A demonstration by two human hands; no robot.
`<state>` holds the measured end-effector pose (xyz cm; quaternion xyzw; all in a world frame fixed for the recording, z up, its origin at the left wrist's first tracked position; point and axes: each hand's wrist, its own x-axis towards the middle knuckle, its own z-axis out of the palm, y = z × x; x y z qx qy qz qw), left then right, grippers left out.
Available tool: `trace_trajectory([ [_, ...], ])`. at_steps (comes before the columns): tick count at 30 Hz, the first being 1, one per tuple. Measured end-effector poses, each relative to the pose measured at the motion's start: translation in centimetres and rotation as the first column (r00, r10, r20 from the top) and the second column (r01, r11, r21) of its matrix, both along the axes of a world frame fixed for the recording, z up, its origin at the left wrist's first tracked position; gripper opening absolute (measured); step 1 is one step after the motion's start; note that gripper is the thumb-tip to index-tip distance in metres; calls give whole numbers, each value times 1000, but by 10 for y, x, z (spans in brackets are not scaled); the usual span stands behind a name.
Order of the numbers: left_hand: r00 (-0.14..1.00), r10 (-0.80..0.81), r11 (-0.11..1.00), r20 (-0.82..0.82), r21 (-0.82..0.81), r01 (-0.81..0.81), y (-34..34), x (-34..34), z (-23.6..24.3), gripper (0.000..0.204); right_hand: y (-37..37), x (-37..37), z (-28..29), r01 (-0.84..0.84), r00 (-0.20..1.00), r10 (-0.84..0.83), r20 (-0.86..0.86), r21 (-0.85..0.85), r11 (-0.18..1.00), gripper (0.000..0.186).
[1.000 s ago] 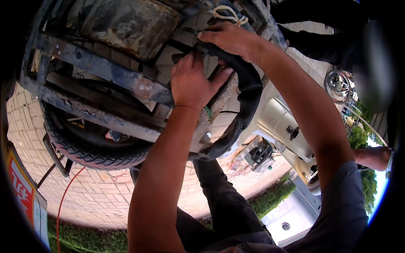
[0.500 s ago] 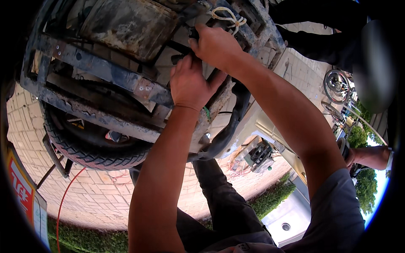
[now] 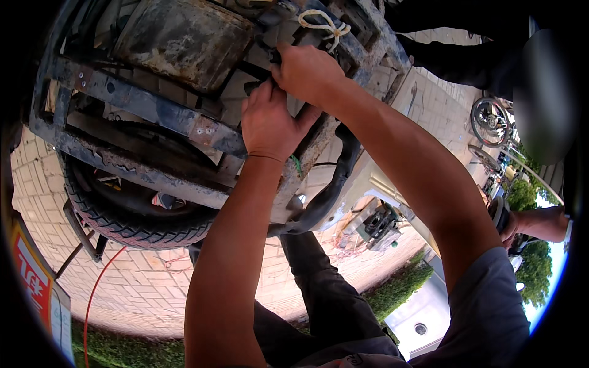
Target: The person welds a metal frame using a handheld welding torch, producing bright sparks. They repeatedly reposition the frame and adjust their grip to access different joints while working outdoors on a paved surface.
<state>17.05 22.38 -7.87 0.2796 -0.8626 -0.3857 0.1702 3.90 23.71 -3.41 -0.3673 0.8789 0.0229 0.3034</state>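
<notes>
Right up at the frame's corner, both hands are held close together, knuckles almost touching. The right hand (image 3: 308,72) is curled about a dark piece (image 3: 275,57), of which only a sliver is shown between thumb and fingers. The left hand (image 3: 265,126) is laid just beside it, back upward, thumb spread toward the right; whether anything is gripped under that palm cannot be told. And there's the black tube (image 3: 334,187), hung in a loose bend to the right of the rusty frame (image 3: 141,95), its upper stretch lost behind the right forearm (image 3: 408,144), its lower part run in near the tyre (image 3: 138,232). Whether it is joined to the dark piece cannot be seen. For good work here, it seems, the left palm should be kept braced while force is applied steadily by the right fingers, never in jerks. Slack in the tube is best left untwisted, knuckles should be guarded against the rough metal edges, and the tied cream cord (image 3: 334,32) is best kept clear of the fingers.
</notes>
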Motion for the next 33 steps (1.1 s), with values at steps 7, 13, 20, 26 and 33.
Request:
trace_trajectory([
  [7, 1000, -1, 1000, 9, -6, 1, 0, 0, 1, 59, 3, -2, 3, 12, 1000, -12, 0, -26, 1000, 34],
  [13, 998, -26, 998, 65, 57, 22, -1, -2, 3, 69, -10, -9, 0, 36, 998, -41, -46, -93, 995, 36],
  [20, 996, -39, 998, 80, 52, 35, -1, 1, 3, 63, -10, -5, -1, -1, 1000, 1, -8, -17, 1000, 36],
  [26, 1000, -8, 1000, 19, 24, 7, 0, -1, 1, 62, -7, -5, -7, 41, 998, -39, -47, 36, 999, 35],
  [33, 996, -32, 999, 87, 46, 28, -1, -2, 2, 64, -3, -7, -10, 36, 998, -37, -49, -12, 999, 35],
])
